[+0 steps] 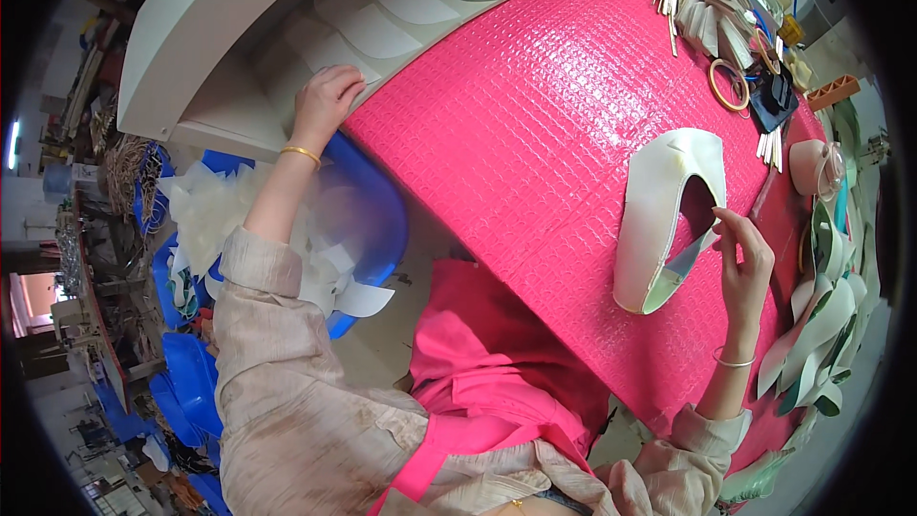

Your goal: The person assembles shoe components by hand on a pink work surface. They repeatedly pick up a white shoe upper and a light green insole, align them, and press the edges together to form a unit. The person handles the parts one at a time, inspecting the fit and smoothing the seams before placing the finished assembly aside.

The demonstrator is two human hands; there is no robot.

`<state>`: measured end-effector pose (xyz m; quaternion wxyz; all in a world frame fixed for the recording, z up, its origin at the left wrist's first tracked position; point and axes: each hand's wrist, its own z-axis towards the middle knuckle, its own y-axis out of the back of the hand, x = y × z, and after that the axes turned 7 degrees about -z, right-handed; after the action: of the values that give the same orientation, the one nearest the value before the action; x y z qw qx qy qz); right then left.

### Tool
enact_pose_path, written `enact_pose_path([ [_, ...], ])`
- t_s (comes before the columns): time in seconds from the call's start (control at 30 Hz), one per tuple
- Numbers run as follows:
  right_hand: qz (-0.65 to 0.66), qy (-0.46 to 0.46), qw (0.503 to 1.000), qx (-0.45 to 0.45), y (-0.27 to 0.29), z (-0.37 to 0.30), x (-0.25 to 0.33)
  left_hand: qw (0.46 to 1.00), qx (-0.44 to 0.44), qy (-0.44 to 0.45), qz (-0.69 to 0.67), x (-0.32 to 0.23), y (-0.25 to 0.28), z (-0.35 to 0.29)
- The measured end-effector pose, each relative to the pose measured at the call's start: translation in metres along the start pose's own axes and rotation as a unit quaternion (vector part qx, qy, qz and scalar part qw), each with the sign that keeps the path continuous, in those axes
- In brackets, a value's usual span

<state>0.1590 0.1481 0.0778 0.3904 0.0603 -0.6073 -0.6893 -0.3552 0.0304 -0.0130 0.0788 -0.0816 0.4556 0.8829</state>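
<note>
My left hand (330, 97) reaches to the mouth of a white machine (234, 14), fingers bent together at the edge of a white curved sheet piece (330, 46). Just what lies between its fingertips is partly hidden. Similar pieces lie in overlapping rows on the machine's bed. On the pink table, my right hand (747, 263) pinches the rim of a pale shoe upper (654, 201). The upper stands on the pink cover with its opening toward that hand, and its light green lining shows at the near end.
A blue tub (377, 220) of loose white pieces (205, 215) sits below my left arm. The pink-covered table (497, 134) fills the middle. Tape rolls (729, 86), bundled strips (716, 14) and a black case (774, 100) crowd its far right; more shoe uppers (812, 334) pile along the right edge.
</note>
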Motion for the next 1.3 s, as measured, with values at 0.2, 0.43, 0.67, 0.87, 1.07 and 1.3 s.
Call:
enact_pose_path([
  [0.2,-0.017,0.036,0.999,-0.007,0.003,0.003,0.037,0.996,-0.03,0.006,0.086,-0.01,-0.005,-0.001],
  [0.43,0.31,0.047,0.927,0.207,-0.031,0.013,0.122,0.939,-0.166,0.203,-0.224,-0.023,0.037,0.019],
  [0.67,0.699,-0.171,0.498,0.484,-0.134,0.069,0.211,0.89,0.109,0.235,-0.374,-0.097,0.141,0.059],
  [0.87,0.767,-0.184,0.438,0.432,-0.151,0.068,0.214,0.966,0.199,-0.124,-0.104,-0.198,0.177,0.061],
  [1.07,0.797,-0.22,0.506,0.246,-0.068,0.032,0.189,0.852,0.104,-0.513,-0.012,-0.283,0.157,0.017],
  [1.3,0.776,-0.184,0.603,-0.018,0.04,-0.083,0.043,0.91,-0.041,-0.349,-0.221,-0.338,0.075,0.001],
])
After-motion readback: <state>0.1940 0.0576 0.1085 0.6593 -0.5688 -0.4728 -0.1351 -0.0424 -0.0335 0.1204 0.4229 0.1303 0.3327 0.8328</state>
